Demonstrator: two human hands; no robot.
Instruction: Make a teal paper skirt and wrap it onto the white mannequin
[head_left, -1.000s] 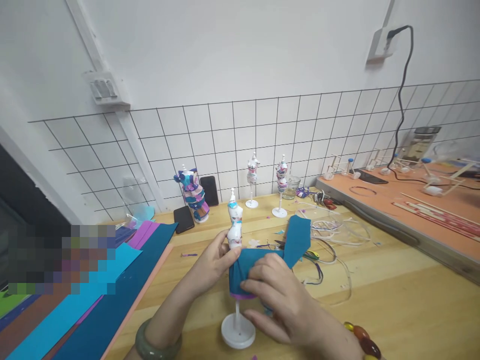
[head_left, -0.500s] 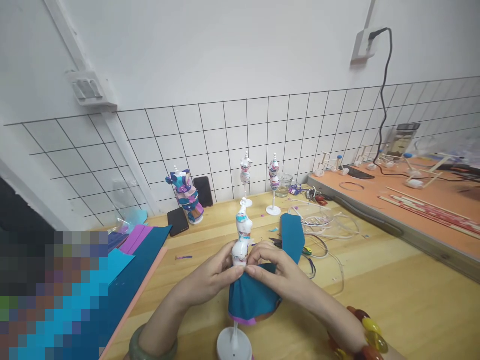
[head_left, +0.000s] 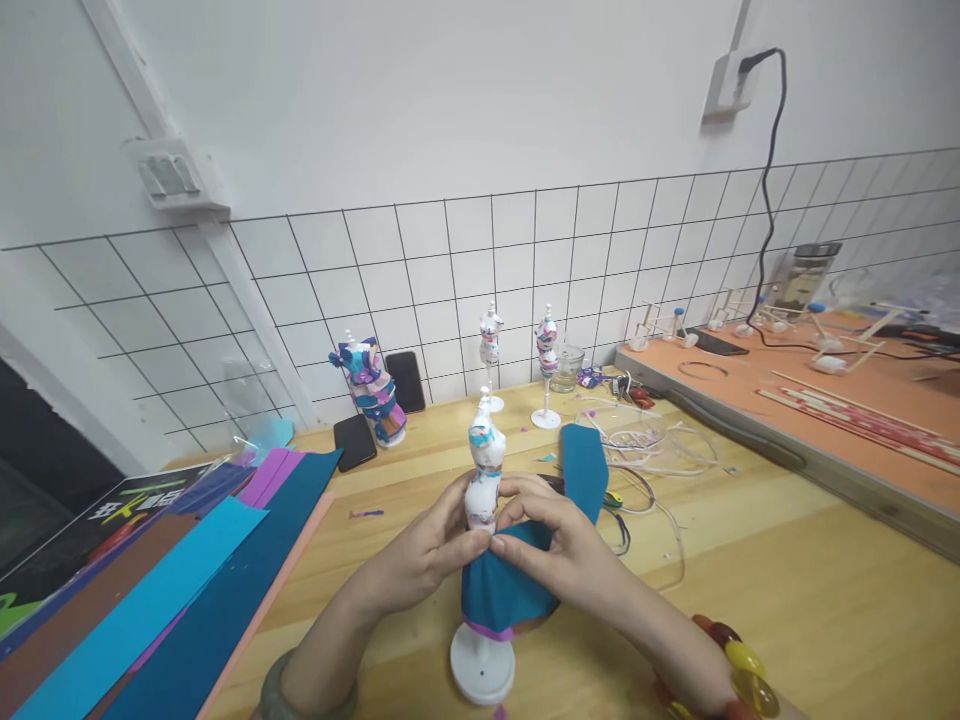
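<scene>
A small white dress form (head_left: 484, 490) with coloured patches stands on a round white base (head_left: 484, 668) in front of me. A teal skirt piece (head_left: 510, 590) with a purple lower edge hangs around its lower part. My left hand (head_left: 442, 535) pinches the top of the skirt at the left of the form's hips. From the other side my right hand (head_left: 544, 530) pinches the same top edge, thumb in front and near the left thumb. The fingers behind the form are partly hidden. Just beyond my right hand lies a teal strip (head_left: 586, 465).
Coloured sheets (head_left: 165, 600) are stacked at left. Behind stand a decorated dress form (head_left: 367, 390), two barer forms (head_left: 490, 340) and phones (head_left: 354, 444). Clear cord (head_left: 660, 440) and scissors (head_left: 555, 484) lie right of centre. An orange board (head_left: 825, 400) holds sticks and small models.
The dress form has tipped slightly, its base shifting up and right in view. Both hands keep their pinch on the skirt's top edge.
</scene>
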